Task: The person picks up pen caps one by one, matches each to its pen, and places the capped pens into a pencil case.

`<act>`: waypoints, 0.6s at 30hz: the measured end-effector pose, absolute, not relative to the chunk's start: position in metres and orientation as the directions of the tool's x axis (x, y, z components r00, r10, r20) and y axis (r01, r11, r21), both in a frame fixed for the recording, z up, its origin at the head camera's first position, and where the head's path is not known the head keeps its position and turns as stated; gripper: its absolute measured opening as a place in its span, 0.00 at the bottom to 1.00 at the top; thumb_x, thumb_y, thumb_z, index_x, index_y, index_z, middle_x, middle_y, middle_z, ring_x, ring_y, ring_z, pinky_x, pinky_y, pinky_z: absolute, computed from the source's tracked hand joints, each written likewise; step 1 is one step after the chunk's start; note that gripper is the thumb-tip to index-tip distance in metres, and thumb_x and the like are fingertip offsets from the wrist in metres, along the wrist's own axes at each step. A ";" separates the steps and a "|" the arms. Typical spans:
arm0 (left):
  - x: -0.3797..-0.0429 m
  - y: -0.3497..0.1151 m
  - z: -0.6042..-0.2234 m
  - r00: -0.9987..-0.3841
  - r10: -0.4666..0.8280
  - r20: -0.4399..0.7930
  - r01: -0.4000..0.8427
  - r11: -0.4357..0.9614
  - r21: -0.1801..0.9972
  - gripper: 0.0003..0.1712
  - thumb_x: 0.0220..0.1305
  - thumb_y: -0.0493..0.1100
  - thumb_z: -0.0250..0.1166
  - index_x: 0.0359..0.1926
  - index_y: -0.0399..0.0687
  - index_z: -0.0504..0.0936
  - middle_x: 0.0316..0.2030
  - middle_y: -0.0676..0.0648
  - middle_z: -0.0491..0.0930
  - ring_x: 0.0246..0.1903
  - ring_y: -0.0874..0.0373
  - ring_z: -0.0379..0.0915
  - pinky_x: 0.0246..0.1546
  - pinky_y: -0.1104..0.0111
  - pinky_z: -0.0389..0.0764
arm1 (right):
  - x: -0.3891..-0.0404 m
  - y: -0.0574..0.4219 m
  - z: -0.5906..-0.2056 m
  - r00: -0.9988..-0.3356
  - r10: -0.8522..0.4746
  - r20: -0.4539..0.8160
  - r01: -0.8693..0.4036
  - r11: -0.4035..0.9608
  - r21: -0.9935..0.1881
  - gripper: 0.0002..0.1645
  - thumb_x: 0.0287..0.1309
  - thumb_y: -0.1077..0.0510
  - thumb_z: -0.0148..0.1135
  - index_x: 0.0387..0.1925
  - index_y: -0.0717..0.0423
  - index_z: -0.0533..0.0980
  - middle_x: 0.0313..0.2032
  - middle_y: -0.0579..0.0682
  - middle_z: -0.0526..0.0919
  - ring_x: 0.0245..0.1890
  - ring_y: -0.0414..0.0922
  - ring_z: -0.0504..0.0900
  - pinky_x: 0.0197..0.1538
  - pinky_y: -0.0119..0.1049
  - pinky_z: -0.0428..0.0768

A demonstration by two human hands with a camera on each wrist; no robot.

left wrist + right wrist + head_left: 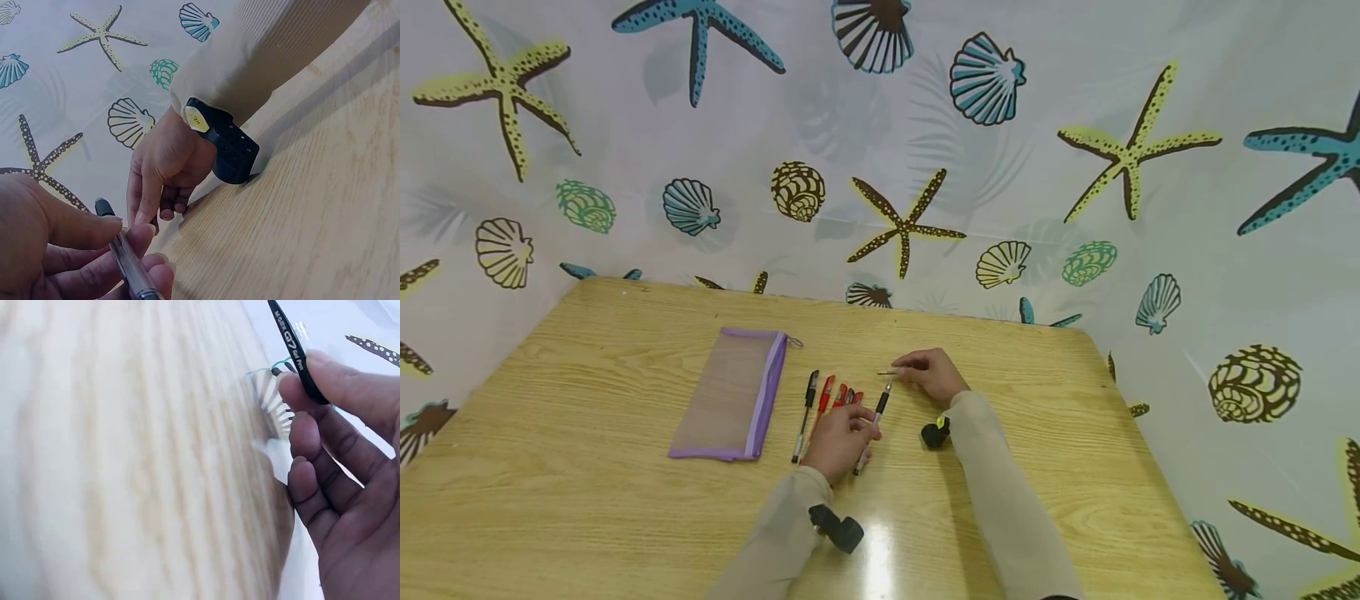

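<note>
My left hand (837,442) holds a gel pen (882,403) with a clear barrel and a black grip, its bare tip pointing away from me. In the left wrist view, thumb and fingers pinch the pen's barrel (127,257). Just beyond the tip, my right hand (934,377) pinches a black pen cap (289,340) printed "Q7 Gel Pen". Cap and pen are apart. Left of the left hand lie a capped black pen (808,404) and several red-capped and dark-capped pens, one red pen (825,395) among them, partly hidden behind that hand.
A flat mesh pouch (726,396) with purple edging and a zip lies left of the pens. The wooden table (587,500) meets a shell-and-starfish patterned cloth (737,150) at its back and sides. Black cameras sit on both wrists.
</note>
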State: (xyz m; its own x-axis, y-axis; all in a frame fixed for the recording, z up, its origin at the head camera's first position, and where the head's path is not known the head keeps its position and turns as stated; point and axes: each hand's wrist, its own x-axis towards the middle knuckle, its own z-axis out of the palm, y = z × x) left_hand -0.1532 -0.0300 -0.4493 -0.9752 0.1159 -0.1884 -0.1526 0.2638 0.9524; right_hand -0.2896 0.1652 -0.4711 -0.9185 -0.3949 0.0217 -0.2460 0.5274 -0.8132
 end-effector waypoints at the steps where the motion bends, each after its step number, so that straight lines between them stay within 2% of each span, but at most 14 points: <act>1: -0.153 -0.030 -0.450 -0.975 0.114 -0.189 -0.153 0.264 0.952 0.12 0.68 0.38 0.58 0.48 0.37 0.79 0.33 0.43 0.84 0.22 0.55 0.78 0.21 0.67 0.78 | -0.289 0.166 -0.471 -0.919 -0.394 0.030 -0.250 0.519 -0.817 0.12 0.61 0.61 0.63 0.45 0.60 0.84 0.43 0.55 0.85 0.36 0.42 0.79 0.40 0.34 0.76; 7: -0.153 -0.032 -0.451 -0.976 0.120 -0.179 -0.140 0.278 0.950 0.12 0.68 0.39 0.58 0.49 0.37 0.79 0.33 0.44 0.84 0.22 0.56 0.78 0.22 0.66 0.79 | -0.283 0.170 -0.470 -0.928 -0.369 0.047 -0.211 0.418 -0.884 0.12 0.60 0.64 0.63 0.43 0.69 0.79 0.36 0.63 0.83 0.31 0.54 0.80 0.33 0.38 0.76; 10: -0.152 -0.031 -0.450 -0.977 0.118 -0.179 -0.140 0.279 0.950 0.12 0.68 0.38 0.58 0.49 0.37 0.79 0.33 0.44 0.84 0.22 0.56 0.78 0.23 0.66 0.79 | -0.279 0.171 -0.471 -0.942 -0.332 0.038 -0.172 0.384 -0.907 0.11 0.60 0.64 0.64 0.41 0.69 0.79 0.34 0.63 0.83 0.32 0.58 0.80 0.33 0.40 0.77; 18: -0.150 -0.030 -0.450 -0.973 0.114 -0.200 -0.168 0.237 0.957 0.12 0.69 0.37 0.57 0.49 0.35 0.78 0.34 0.42 0.84 0.22 0.54 0.78 0.23 0.66 0.80 | -0.271 0.175 -0.473 -0.968 -0.242 0.068 -0.151 0.344 -0.927 0.12 0.59 0.61 0.65 0.41 0.67 0.82 0.34 0.52 0.85 0.32 0.49 0.80 0.33 0.34 0.76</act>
